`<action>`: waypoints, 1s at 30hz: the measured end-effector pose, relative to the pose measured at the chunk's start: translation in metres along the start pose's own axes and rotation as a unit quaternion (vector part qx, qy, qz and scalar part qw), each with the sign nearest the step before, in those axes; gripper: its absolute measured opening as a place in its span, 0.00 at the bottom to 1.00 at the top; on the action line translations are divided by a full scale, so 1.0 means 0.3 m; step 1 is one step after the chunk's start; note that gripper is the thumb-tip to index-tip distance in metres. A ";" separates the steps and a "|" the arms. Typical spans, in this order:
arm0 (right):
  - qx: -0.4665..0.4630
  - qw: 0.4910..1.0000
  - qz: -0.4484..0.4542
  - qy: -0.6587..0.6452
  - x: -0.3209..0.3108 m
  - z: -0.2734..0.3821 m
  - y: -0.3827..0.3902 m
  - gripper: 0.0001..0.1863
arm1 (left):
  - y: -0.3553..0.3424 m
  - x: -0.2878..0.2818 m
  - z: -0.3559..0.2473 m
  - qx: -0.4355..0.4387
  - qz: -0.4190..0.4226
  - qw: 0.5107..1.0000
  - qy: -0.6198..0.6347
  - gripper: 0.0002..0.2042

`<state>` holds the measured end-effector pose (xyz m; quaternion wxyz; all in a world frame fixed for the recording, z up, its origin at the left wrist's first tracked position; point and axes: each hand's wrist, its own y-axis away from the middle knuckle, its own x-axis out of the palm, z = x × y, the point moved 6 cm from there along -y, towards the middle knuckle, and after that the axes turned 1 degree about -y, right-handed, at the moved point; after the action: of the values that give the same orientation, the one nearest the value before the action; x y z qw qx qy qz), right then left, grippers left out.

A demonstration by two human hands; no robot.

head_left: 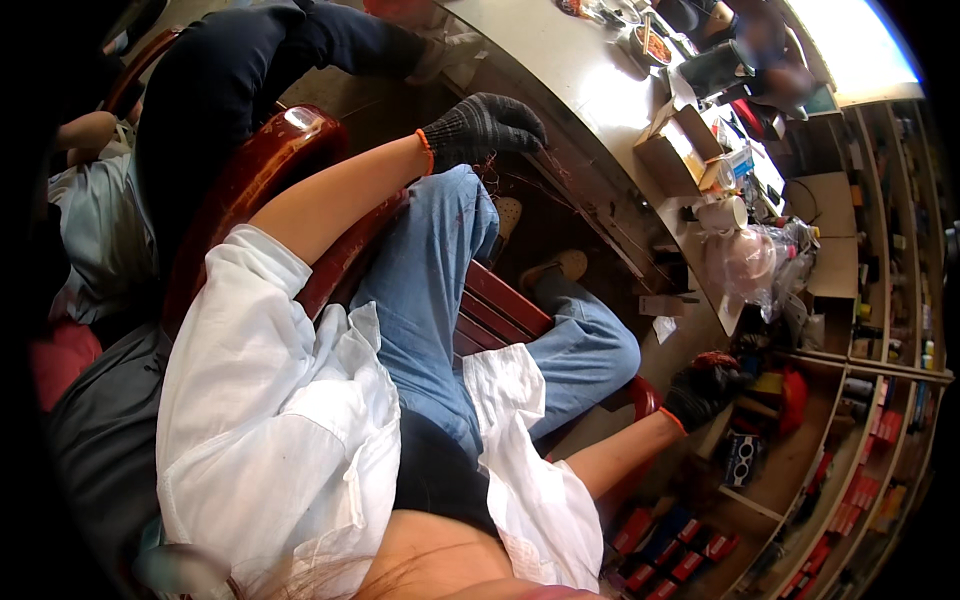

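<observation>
My left hand (485,130), in a dark grey knit glove with an orange cuff, is raised above my left knee, fingers bent and closed on thin reddish wires (555,165) that dangle below it. My right hand (708,385), also gloved, is out at the right beside the open shelving, its fingers curled around a reddish bundle (716,360) that is too small to make out. I sit on a red wooden chair (500,318) in jeans and an open white shirt.
A long table (560,55) holds a food bowl (650,45), a cardboard box (680,150), a mug (722,213) and plastic bags (770,262). Shelves (835,440) with small boxes line the right. A person in dark trousers (210,90) is close on my left; others are at upper right and far left.
</observation>
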<state>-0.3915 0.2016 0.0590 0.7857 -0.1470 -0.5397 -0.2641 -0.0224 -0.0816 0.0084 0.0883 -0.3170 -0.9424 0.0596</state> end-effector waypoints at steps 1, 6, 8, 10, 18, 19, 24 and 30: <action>-0.013 1.000 -0.015 0.008 -0.039 0.026 -0.008 0.10 | 0.005 0.020 -0.013 0.004 -0.005 1.000 -0.020 0.07; 0.078 0.996 0.041 0.035 -0.056 0.059 -0.002 0.10 | 0.007 0.033 0.022 -0.014 0.004 0.995 -0.097 0.07; 0.068 0.996 0.025 0.057 -0.069 0.107 0.024 0.10 | 0.012 0.008 0.027 -0.013 0.012 0.990 -0.142 0.07; -0.018 0.990 -0.120 0.077 -0.012 0.175 0.102 0.09 | 0.001 -0.057 0.072 -0.052 -0.032 0.993 -0.102 0.08; 0.429 0.367 -0.074 -0.822 0.057 0.416 0.185 0.08 | -0.033 -0.016 0.147 -0.045 -0.004 0.994 -0.103 0.08; 0.424 0.191 -0.033 -0.885 0.064 0.474 0.177 0.09 | -0.036 -0.011 0.160 -0.040 0.007 0.995 -0.089 0.09; 0.265 -0.430 0.220 -0.835 -0.164 0.624 0.080 0.15 | 0.006 0.066 0.096 -0.080 0.024 0.994 -0.068 0.09; 0.333 -0.594 0.247 -0.689 -0.444 0.748 -0.043 0.19 | 0.045 0.131 0.020 -0.112 0.061 0.986 0.108 0.10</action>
<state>-0.6087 0.3410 0.0188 0.7248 -0.0334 0.2720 -0.6321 -0.0467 -0.0473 0.0054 0.1495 -0.3863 -0.9071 -0.0753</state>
